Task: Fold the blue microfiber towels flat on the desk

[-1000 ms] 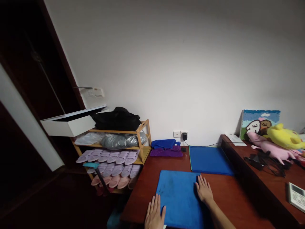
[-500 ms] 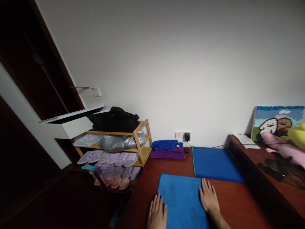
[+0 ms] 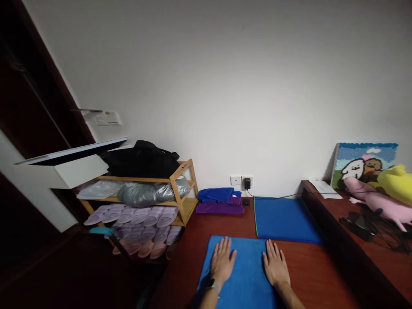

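Note:
A blue towel lies flat on the dark red wooden table right in front of me. My left hand rests flat on its left part, fingers stretched out. My right hand lies flat on its right edge, fingers spread. Neither hand holds anything. A second blue towel lies spread further back near the wall. A folded blue towel sits on top of a folded purple one at the table's back left corner.
A wooden shoe rack with several lilac and pink slippers stands left of the table, with a black bag and a white box on top. A raised shelf on the right carries plush toys, a picture and cables.
My left hand has slid from the towel's near left edge up onto the towel. The right hand stayed at the right edge. The view shifted slightly to the right.

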Demonstrator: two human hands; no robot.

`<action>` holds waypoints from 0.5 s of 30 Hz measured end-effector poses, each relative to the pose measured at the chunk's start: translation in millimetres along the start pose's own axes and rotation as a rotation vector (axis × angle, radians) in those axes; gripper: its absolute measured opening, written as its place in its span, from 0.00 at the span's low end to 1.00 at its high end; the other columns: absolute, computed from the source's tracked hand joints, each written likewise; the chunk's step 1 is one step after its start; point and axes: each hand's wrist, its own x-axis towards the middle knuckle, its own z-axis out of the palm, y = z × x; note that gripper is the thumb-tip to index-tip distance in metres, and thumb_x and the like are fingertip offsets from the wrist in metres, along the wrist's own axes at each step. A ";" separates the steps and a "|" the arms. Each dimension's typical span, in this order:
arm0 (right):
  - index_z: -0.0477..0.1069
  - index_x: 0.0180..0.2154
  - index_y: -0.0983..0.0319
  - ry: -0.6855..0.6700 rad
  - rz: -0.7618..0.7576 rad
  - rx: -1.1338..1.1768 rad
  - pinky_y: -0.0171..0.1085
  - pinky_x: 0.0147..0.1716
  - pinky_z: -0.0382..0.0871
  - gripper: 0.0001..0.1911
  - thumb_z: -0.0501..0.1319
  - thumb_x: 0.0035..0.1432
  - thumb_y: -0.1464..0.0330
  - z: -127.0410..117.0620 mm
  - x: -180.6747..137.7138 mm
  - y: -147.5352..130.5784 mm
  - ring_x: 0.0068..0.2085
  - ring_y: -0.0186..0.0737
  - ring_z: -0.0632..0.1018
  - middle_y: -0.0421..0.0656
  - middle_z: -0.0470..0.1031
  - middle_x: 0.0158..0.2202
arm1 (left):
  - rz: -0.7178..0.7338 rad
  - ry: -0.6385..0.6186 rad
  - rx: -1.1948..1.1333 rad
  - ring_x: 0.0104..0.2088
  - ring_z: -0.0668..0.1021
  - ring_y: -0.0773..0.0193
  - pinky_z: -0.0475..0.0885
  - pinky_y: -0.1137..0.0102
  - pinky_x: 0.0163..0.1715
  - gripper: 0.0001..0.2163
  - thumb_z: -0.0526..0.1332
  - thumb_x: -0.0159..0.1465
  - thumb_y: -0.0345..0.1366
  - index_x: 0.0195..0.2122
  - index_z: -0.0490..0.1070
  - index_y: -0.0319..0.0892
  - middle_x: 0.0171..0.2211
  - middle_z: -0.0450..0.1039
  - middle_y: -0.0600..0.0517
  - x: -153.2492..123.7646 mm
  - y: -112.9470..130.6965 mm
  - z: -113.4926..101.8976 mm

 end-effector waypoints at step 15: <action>0.38 0.72 0.64 -0.039 0.058 -0.001 0.48 0.71 0.34 0.37 0.34 0.69 0.54 -14.0 -3.9 -10.1 0.74 0.44 0.42 0.39 0.39 0.75 | -0.034 0.088 0.059 0.72 0.56 0.55 0.53 0.55 0.70 0.32 0.41 0.73 0.53 0.73 0.48 0.39 0.73 0.51 0.45 -15.5 -56.5 -12.7</action>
